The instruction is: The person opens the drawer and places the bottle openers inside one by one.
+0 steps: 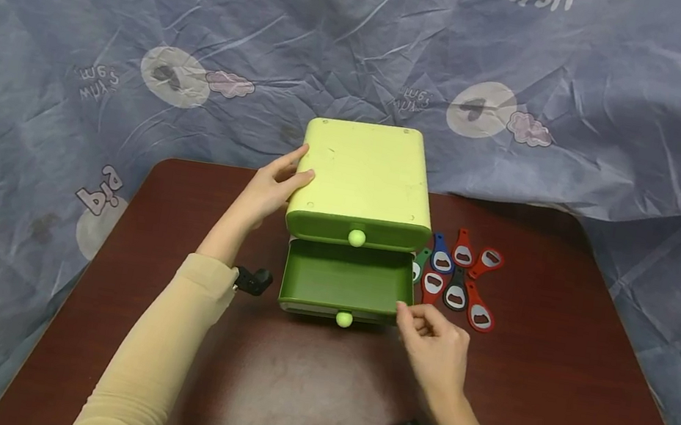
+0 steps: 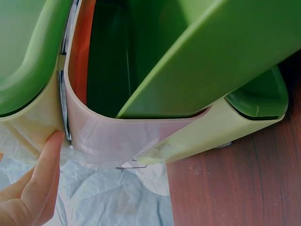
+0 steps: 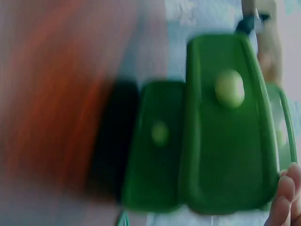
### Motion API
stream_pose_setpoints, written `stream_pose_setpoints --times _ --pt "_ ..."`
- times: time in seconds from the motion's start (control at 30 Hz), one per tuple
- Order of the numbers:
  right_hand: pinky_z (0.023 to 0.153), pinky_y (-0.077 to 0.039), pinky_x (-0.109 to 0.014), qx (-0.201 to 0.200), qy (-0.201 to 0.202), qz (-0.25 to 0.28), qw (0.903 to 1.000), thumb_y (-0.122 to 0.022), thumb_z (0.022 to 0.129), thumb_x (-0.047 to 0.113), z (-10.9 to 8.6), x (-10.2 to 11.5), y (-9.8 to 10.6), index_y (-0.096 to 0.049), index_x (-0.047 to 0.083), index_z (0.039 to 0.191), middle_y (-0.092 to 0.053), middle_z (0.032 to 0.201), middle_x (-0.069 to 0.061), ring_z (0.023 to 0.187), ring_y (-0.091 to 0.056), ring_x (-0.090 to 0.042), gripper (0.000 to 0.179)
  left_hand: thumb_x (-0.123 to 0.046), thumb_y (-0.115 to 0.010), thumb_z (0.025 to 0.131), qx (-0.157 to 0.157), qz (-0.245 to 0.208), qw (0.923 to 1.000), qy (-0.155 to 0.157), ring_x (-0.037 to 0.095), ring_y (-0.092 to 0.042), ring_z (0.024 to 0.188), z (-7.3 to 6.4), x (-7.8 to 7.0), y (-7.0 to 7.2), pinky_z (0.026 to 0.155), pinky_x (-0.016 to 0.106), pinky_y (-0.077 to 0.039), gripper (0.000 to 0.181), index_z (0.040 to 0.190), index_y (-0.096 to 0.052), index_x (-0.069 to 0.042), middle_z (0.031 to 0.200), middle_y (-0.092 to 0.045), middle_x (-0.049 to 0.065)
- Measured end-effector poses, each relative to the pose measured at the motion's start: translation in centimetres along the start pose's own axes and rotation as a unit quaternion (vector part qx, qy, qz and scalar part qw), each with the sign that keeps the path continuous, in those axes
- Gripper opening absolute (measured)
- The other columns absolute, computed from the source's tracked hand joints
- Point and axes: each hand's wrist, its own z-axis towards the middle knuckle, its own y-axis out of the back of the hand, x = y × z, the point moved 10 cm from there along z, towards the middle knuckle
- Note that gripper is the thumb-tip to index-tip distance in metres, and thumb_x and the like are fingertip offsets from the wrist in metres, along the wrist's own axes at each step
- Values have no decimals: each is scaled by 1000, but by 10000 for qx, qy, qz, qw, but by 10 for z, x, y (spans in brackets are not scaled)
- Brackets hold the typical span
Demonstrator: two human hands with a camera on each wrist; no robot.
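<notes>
Stacked drawer unit [image 1: 365, 172] mid-table, approx. centre of head view, 3 tiers per wrist cams: pale yellow-green top tier, pinkish mid tier, cream bottom tier. Mid drawer [image 1: 346, 280] pulled well out, green inside showing, pale knob [image 1: 344, 319] on its front; top drawer [image 1: 318, 227] & bottom drawer [image 3: 153, 183] both pushed in, also w/ pale knobs. L hand [image 1: 270, 190] on L side of top tier, thumb over the top edge, fingers fairly straight along the side; grip wide, resting on it rather than wrapped round. R hand [image 1: 436, 346] at R front corner of mid drawer, thumb & fingers bent close together, gap narrow; R wrist view blurred, so can't tell if it pinches the drawer edge or is just beside it. 7 bottle openers on table R of unit, beyond R hand: 4 red [image 1: 480, 317], 1 blue [image 1: 441, 260], 1 black [image 1: 455, 296], 1 green [image 1: 417, 271], the green partly hidden by the unit. Table [image 1: 539, 393] dark red-brown, w/ pale glare in front of drawers. Bluish printed cloth [image 1: 312, 52] hangs behind. Sleeves [image 1: 160, 340] pale yellow; black wrist gear [image 1: 252, 280] on both arms.
</notes>
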Motion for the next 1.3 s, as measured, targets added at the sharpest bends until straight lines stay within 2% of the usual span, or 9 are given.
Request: stream_pose_setpoints --times 0.07,0.17,0.27,0.37,0.53,0.67,0.9,1.07,1.3 --pt "47 -38 -10 -142 -154 -139 9997 -76 86 14 11 -12 12 -70 13 66 -60 52 4 47 -49 6 21 -43 -60 98 7 -10 10000 -1 29 -57 126 0 0 0 96 46 -54 60 151 -31 -47 156 -39 7" --pt "47 -37 -12 -106 -682 -445 9966 -74 89 22 25 -42 23 -72 12 69 -63 55 1 47 -49 4 22 -42 -60 98 12 -7 10000 12 29 -57 126 -1 0 0 95 45 -54 60 151 -31 -47 156 -39 7" --pt "52 -38 -12 217 -1232 -905 9880 -71 91 29 34 -76 27 -75 11 80 -68 66 -2 55 -52 3 22 -42 -60 98 15 -25 10000 29 29 -59 123 -1 1 0 92 43 -56 60 150 -31 -48 154 -41 7" --pt "61 -42 -14 621 -1520 -1392 9766 -69 92 30 40 -108 26 -75 8 92 -71 80 -6 68 -59 -5 23 -43 -60 98 4 -44 10000 28 29 -61 120 0 1 0 88 41 -57 59 149 -32 -49 153 -43 7" --pt "74 -48 -36 1193 -1780 -1715 9616 -68 92 22 43 -149 23 -73 0 104 -67 97 -18 89 -64 -31 26 -42 -60 97 -59 -82 9999 33 28 -62 118 -1 1 1 85 39 -58 58 149 -34 -49 153 -43 6" --pt "82 -46 -52 1524 -2087 -1821 9487 -69 91 21 40 -174 22 -69 -4 110 -61 103 -25 97 -57 -39 32 -42 -61 97 -33 -68 10000 24 29 -62 118 -1 0 0 85 39 -58 59 149 -33 -48 153 -43 7" --pt "92 -41 -59 1798 -2575 -2112 9256 -71 90 21 35 -201 19 -62 -9 119 -57 113 -31 110 -48 -48 43 -41 -61 97 -46 -67 10000 56 29 -62 117 -1 0 1 85 39 -58 59 150 -33 -48 153 -43 6" --pt "80 -45 -52 1880 -2905 -2253 9108 -74 87 26 32 -211 22 -64 -8 112 -64 105 -28 102 -52 -44 43 -37 -59 99 29 -66 9999 119 31 -60 121 -6 -6 -1 91 43 -56 61 153 -31 -42 155 -41 8" --pt "69 -45 -41 2088 -3096 -2152 9023 -75 86 29 33 -221 22 -64 -6 110 -69 101 -25 91 -58 -38 44 -30 -55 102 64 36 9997 226 33 -59 122 -22 -24 -4 91 42 -56 62 157 -27 -32 155 -39 11"
